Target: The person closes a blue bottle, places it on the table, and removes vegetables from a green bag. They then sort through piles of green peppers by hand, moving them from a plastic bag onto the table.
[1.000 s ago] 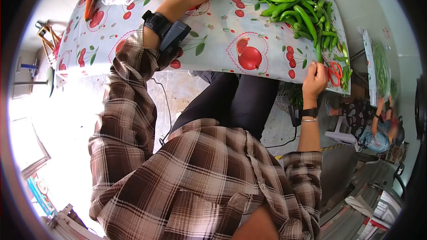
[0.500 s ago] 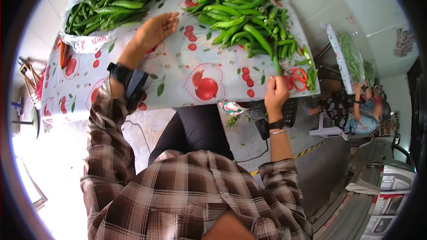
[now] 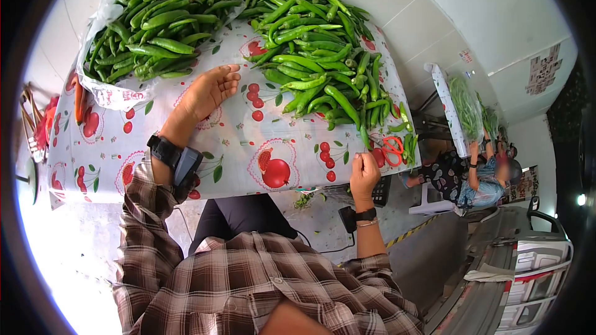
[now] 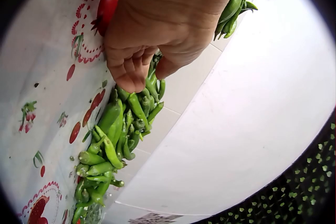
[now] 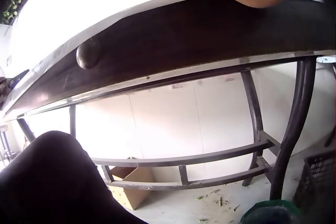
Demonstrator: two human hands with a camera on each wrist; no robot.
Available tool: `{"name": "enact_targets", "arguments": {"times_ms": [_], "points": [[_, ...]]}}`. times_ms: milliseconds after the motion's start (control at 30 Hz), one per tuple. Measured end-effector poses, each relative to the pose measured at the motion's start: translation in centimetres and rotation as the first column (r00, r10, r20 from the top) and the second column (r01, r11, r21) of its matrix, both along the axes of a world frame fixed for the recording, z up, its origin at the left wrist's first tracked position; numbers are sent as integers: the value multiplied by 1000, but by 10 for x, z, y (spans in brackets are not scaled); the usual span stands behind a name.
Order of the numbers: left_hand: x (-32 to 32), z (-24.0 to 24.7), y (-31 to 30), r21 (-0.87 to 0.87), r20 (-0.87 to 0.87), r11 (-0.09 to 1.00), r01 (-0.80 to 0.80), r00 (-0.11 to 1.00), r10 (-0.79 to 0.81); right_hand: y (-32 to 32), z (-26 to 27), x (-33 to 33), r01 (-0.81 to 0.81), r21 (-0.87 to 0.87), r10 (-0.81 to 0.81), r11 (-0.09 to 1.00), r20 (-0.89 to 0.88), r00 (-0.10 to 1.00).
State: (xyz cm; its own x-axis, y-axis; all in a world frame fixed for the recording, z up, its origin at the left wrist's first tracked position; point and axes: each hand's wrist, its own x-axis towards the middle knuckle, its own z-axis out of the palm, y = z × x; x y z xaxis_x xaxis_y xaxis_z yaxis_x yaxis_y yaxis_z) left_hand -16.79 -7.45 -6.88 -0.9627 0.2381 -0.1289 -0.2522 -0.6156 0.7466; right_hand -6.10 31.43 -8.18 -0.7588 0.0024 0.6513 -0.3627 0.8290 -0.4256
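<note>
Two hands are at the table. The right hand, at the lower right edge, pinches the near end of a green pepper with curled fingers. The pepper's long axis runs upward, tip toward the pile. The left hand rests flat at centre left, fingers straight and together.

the right hand has eased back slightly from the scissors.
</note>
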Motion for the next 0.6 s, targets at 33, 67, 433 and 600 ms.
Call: {"name": "enact_targets", "arguments": {"times_ms": [33,67,433,600], "points": [[0,0,0,0,-2,1000,9,1000,-9,0,0,1,13,-8,-13,1000,12,1000],[1,-1,-1,-4,0,1000,15,1000,-15,-1,-1,2,19,-12,-19,1000,14,1000],[1,1,2,-6,-14,1000,-1,1000,1,34,58,-39,9,-290,115,957,408,906],[2,3,2,-9,-25,1000,-4,1000,4,30,69,-62,-60,39,31,997,518,855]]}}
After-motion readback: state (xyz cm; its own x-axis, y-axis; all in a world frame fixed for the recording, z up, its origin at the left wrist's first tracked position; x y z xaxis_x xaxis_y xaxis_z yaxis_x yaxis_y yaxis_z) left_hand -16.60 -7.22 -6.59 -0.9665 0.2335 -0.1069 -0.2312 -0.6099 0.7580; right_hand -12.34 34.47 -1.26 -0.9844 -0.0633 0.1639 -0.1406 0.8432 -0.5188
